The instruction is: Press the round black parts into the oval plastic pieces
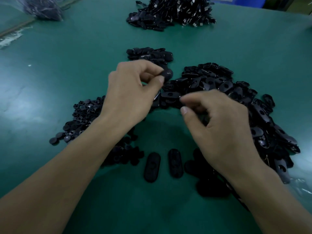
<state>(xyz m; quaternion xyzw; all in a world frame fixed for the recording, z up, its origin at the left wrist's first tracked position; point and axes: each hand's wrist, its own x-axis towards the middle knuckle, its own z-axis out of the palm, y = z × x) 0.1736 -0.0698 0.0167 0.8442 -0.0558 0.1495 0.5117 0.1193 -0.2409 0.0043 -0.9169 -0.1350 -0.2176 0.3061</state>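
Note:
My left hand (131, 92) pinches a black oval plastic piece (167, 74) between thumb and fingers, above the middle of the table. My right hand (217, 125) hovers lower and to the right with its fingers loosely curled; it is blurred and nothing shows in it. A heap of round black parts (81, 119) lies under my left forearm. A long heap of oval pieces (236, 102) curves behind and right of my right hand. Two oval pieces (152, 167) (175, 163) lie side by side on the green table near me.
A small pile of oval pieces (150, 54) sits behind my left hand. A large mound of black corded parts (172, 12) stands at the far edge. A plastic bag of dark parts (42, 7) lies far left on the green table (67, 65).

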